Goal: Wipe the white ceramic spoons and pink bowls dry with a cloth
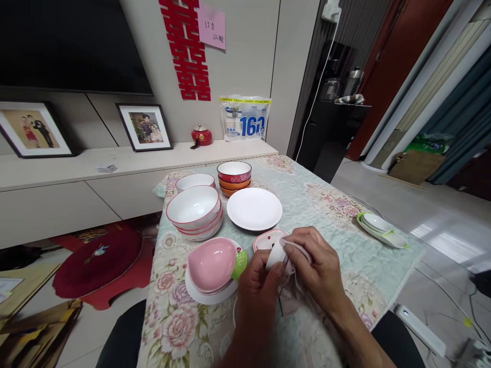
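Note:
My left hand (pixel 258 294) grips a small white dish (pixel 275 254), mostly covered by my fingers. A pale pinkish-grey cloth (pixel 293 294) is bunched in my right hand (pixel 316 268), which presses it against the dish. Just behind my hands lies a pink-rimmed dish with red spots (pixel 264 240), partly hidden. To the left sits a pink strawberry-shaped bowl (pixel 213 263) with a green leaf end, on a white plate (pixel 207 297). White plates (pixel 254 208) are stacked further back.
Red-rimmed white bowls (pixel 194 207) and a stack of red and orange bowls (pixel 235 174) stand at the back left. Small white dishes (pixel 376 223) rest on a green-edged dish at the right. A floral cloth (pixel 184 327) covers the table. Behind it, a cabinet top holds a plastic bag (pixel 245 120).

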Demonstrator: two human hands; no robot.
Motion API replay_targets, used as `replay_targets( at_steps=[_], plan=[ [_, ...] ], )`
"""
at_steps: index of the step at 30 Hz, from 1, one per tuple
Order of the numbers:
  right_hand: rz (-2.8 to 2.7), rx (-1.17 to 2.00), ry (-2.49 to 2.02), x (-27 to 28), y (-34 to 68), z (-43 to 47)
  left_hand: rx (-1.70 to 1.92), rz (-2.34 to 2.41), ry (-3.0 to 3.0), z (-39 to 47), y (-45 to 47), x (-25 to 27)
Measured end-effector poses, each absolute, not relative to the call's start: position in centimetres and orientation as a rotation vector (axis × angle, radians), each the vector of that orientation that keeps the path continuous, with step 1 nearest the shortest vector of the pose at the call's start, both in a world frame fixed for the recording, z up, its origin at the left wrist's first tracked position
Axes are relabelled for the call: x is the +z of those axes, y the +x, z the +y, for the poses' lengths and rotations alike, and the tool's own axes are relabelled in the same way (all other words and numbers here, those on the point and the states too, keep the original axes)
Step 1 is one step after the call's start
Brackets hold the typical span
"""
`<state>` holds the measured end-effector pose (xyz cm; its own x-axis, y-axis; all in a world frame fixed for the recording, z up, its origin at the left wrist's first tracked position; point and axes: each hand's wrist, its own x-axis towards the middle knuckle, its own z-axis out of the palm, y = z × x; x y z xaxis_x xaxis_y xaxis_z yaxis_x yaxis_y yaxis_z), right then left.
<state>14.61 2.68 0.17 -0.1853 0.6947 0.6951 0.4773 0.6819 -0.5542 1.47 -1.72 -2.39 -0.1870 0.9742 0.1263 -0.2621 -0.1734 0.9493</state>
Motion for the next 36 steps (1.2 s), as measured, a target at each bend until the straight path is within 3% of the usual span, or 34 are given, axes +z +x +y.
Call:
replay_targets(
  at_steps=[6,10,16,24,27,33,36],
  plan=[
    [-1.858,0.190,-0.896,0.4,14.8,2.3,1.569,1.037,1.122,-1.7,1.5,-2.7],
    [-1.950,0.257,-0.784,0.6,14.8,1.9,1.548,0.996,1.124,-1.7,1.6,-3.0],
    [-1.685,0.420,-0.977,-0.8,15.6,3.6,1.566,0.890,0.933,-1.6,1.8,-3.1],
    [-1.867,0.325,-0.786,0.0,14.9,2.2,1.581,0.907,0.902,-1.7,1.6,-2.8],
    [-1.684,0.533,-0.881,-0.8,15.2,3.1,1.582,0.900,0.846,-1.7,1.7,-2.9],
    [-1.066,1.431,-0.938,-2.1,15.4,4.5,1.584,0.711,0.618,-1.5,2.2,-3.0],
    [-0.866,1.595,-0.892,-1.6,15.5,4.1,1.556,0.684,0.618,-1.5,2.1,-2.7]
  ],
)
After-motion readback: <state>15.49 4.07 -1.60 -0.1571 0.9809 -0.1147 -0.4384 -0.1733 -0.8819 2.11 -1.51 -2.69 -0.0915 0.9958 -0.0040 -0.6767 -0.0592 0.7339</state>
